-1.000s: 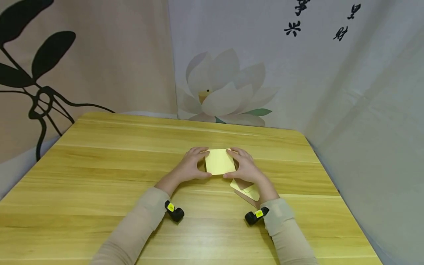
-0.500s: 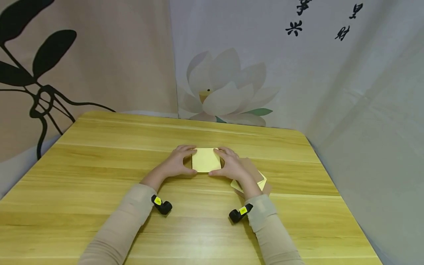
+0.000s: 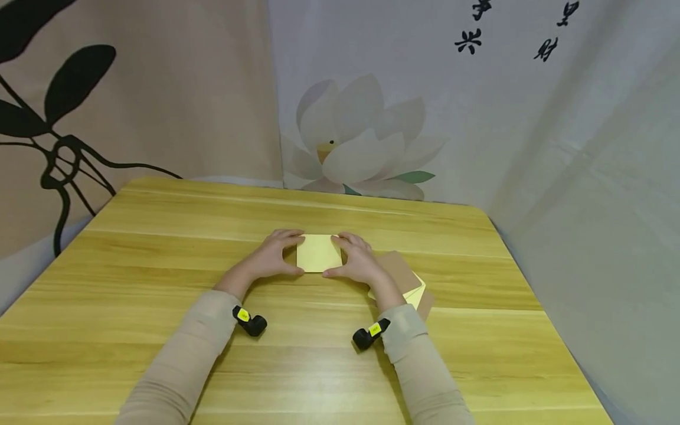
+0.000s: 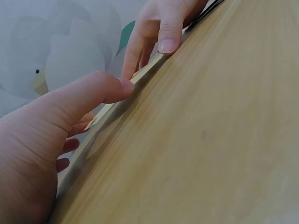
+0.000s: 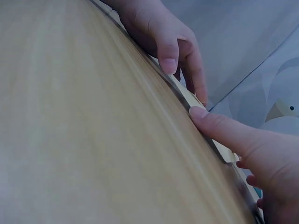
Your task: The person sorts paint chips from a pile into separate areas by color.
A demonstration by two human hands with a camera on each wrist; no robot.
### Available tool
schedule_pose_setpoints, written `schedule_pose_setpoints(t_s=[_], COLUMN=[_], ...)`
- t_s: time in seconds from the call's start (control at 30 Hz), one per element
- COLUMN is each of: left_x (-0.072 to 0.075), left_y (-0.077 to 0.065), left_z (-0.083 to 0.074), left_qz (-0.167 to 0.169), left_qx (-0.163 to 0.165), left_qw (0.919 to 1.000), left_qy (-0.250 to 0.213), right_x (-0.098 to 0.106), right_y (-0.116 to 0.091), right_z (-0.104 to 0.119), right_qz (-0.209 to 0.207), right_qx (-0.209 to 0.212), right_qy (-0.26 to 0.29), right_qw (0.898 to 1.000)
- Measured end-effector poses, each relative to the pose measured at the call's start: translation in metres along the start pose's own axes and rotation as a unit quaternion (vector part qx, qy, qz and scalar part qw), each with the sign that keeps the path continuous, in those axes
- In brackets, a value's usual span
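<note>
A pale yellow rectangular card (image 3: 319,254) lies face up between my two hands, near the middle of the table. My left hand (image 3: 272,257) grips its left end, thumb at the near edge and fingers at the far edge. At the other end my right hand (image 3: 359,261) holds it the same way. Seen edge-on in the left wrist view, the card (image 4: 147,68) is thin and seems slightly off the table, with a shadow under it. Whether it is one sheet or several cannot be told.
Several brown and pale yellow cards (image 3: 395,268) lie fanned in a loose pile just right of my right hand, partly hidden by the forearm. The wooden table (image 3: 175,236) ends at a lotus-printed curtain (image 3: 366,136).
Both hands have moved left and slightly away with the yellow card between them. More of the fanned pile on the right shows now, including a brown card on top.
</note>
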State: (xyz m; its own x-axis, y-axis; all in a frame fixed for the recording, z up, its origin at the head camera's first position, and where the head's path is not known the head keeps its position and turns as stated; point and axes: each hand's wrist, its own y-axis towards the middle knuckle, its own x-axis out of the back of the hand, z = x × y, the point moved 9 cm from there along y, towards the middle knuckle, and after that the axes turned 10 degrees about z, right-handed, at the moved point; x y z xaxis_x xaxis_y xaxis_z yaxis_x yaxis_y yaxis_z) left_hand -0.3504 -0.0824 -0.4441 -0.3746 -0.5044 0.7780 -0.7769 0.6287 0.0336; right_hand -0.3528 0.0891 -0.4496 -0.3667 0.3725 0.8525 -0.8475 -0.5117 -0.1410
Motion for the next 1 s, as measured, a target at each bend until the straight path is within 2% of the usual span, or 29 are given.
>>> schedule_pose_setpoints(t_s=[0.3, 0.7, 0.83, 1.0], left_x=[-0.0024, -0.0036, -0.0031, -0.0019], left_y=[0.0002, -0.0004, -0.0009, -0.0012], left_z=[0.0038, 0.0002, -0.0002, 0.0007], left_qz=[0.019, 0.034, 0.032, 0.013], left_qx=[0.012, 0.017, 0.015, 0.017], left_qw=[0.9997, 0.9992, 0.9993, 0.9998], left_qy=[0.012, 0.015, 0.011, 0.003], right_x=[-0.0023, -0.0046, -0.0042, -0.0020], right_y=[0.0028, 0.0035, 0.0025, -0.0002], right_z=[0.0001, -0.0010, -0.0002, 0.0028], right_qz=[0.016, 0.029, 0.030, 0.023], right_qx=[-0.002, -0.008, -0.007, 0.007], right_qy=[-0.011, -0.028, -0.028, -0.033], right_qw=[1.000, 0.999, 0.999, 0.999])
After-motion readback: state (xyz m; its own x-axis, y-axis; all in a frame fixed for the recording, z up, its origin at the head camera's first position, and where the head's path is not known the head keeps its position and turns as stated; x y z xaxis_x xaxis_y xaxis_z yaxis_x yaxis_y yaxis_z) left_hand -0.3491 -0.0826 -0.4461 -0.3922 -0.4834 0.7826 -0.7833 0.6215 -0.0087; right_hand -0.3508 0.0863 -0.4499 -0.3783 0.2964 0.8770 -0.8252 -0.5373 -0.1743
